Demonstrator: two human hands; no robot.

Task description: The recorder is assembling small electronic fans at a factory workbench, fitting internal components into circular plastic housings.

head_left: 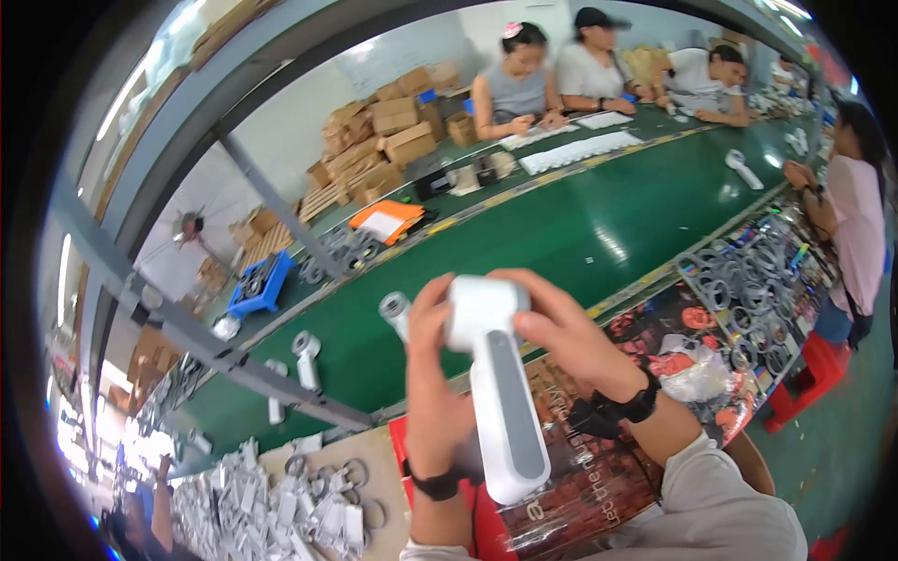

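Between my two hands, above the near edge of the green belt, is a white hair-dryer-shaped device (496, 458) with a grey strip down its handle. Its short, thick head is up and the handle slants down toward me. My left hand (432, 355) is closed on the left side of the head. From the right, my right hand (557, 323) grips the head, its thumb near the joint with the handle. The fingers behind the head are partly hidden. Both wrists wear black bands.
A green conveyor belt (524, 238) crosses ahead, carrying similar white devices (306, 360). A grey metal post (234, 369) slants at left. White parts (271, 510) are piled at lower left, grey rings (748, 290) at right. Co-workers (519, 89) sit across the belt; another person (856, 206) is at right.
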